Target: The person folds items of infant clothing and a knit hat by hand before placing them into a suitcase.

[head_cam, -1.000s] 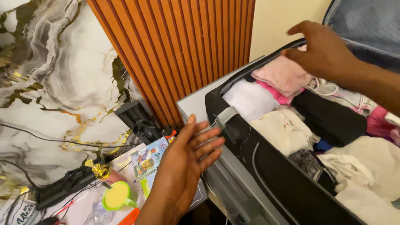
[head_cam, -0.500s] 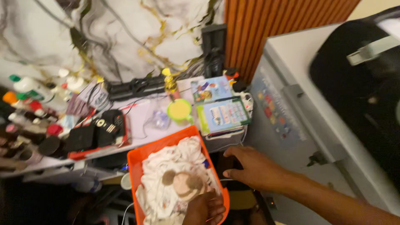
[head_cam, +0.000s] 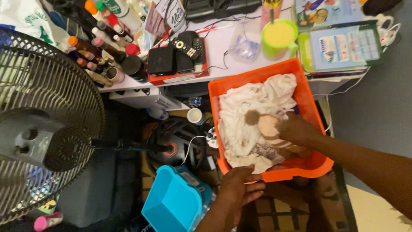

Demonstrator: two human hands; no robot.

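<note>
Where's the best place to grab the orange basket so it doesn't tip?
Probably the two long side rims of the orange basket, one hand on each, coming from above. The walls flare outward at the top, giving fingers a lip. The left hand is already at the near rim; the right hand is inside on the pale clothes, so gripping both sides should keep the load level.

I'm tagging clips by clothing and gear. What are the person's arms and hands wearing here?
Nothing visible: the left hand and right hand are bare, no gloves, rings or watch in view. Both forearms are bare too; no sleeve reaches into the picture.
</note>
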